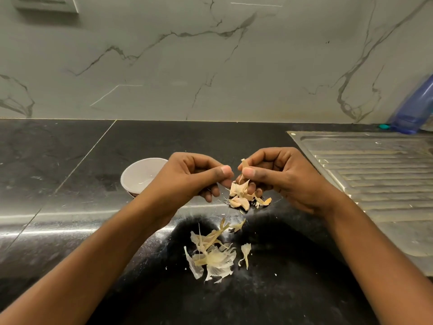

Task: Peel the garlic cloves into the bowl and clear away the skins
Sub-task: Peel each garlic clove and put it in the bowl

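Note:
Both hands hover together over the black counter. My right hand (pixel 276 174) pinches a garlic clove (pixel 244 166) with its skin partly lifted, between thumb and fingers. My left hand (pixel 199 177) has its thumb and fingers pinched close beside it; what it grips is hidden. Below the hands lies a small heap of unpeeled cloves (pixel 243 195). Nearer to me is a pile of papery skins (pixel 213 256). A small white bowl (pixel 138 174) stands to the left, partly behind my left hand; little shows inside it.
A steel sink drainboard (pixel 375 179) fills the right side of the counter. A blue plastic bottle (pixel 414 109) leans against the marble wall at the back right. The counter's front edge runs just below the skins.

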`<state>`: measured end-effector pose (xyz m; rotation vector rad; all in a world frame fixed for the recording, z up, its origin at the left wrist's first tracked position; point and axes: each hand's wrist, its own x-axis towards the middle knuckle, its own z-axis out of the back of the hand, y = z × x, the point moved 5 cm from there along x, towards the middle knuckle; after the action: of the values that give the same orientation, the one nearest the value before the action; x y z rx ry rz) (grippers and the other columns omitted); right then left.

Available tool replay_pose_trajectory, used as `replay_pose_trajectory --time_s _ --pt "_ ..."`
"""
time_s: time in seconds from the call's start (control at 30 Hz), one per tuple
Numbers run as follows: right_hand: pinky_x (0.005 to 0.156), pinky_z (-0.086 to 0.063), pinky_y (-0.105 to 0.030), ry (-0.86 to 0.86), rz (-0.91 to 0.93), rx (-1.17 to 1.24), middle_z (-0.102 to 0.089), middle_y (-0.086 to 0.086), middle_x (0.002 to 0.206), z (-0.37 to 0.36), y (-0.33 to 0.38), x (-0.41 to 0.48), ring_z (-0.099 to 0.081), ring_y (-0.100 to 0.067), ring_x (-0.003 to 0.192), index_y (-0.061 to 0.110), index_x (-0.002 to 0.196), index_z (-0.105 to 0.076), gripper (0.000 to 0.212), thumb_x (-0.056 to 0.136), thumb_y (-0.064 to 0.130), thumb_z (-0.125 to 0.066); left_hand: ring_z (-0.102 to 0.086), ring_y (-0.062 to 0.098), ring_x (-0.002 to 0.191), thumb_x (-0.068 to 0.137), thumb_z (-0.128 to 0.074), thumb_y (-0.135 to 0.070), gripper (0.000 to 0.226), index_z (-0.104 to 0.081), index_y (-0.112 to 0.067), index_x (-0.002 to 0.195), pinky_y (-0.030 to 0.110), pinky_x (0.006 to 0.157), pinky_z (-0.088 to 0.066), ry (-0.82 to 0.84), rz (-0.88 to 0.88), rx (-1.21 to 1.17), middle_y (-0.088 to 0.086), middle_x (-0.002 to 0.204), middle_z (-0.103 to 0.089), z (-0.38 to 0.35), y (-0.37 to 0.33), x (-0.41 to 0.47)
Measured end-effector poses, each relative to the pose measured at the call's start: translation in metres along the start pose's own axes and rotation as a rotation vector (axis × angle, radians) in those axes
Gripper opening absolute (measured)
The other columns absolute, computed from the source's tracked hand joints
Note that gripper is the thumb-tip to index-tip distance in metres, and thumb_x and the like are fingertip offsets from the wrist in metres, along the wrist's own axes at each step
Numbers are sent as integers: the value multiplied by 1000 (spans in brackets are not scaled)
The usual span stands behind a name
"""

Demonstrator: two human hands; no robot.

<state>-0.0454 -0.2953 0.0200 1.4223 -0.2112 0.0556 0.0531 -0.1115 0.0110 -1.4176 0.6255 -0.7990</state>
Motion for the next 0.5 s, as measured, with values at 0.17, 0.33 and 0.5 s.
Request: replay_pose_trajectory --time_s 0.17,0.33,0.5 --pt "74 -64 -31 -23 37 -107 -78 -23 93 -2 -2 3 -74 -24 78 3 114 -78 29 88 14 -77 -72 26 81 88 -77 -17 21 -81 -2 102 27 71 -61 -46 -37 -20 23 94 -77 0 -1 -1" --pt "73 -65 -31 -27 88 -168 -80 -19 92 -4 -2 3 -74 -26 76 5 115 -79 29 88 16 -77 -73 28 81 81 -78 -20 24 -82 -2 98 27 72 -63 -72 -19 -77 24 91 -77 -3 -1 -3" --pt "77 -66 -39 -35 117 -199 -81 -16 95 -6 1 2 -76 -34 79 7 114 -79 29 88 17 -77 -72 29 81 80 -79 -19 25 -82 -1 97 28 74 -64 -102 2 -105 26 92 -77 -2 1 -3"
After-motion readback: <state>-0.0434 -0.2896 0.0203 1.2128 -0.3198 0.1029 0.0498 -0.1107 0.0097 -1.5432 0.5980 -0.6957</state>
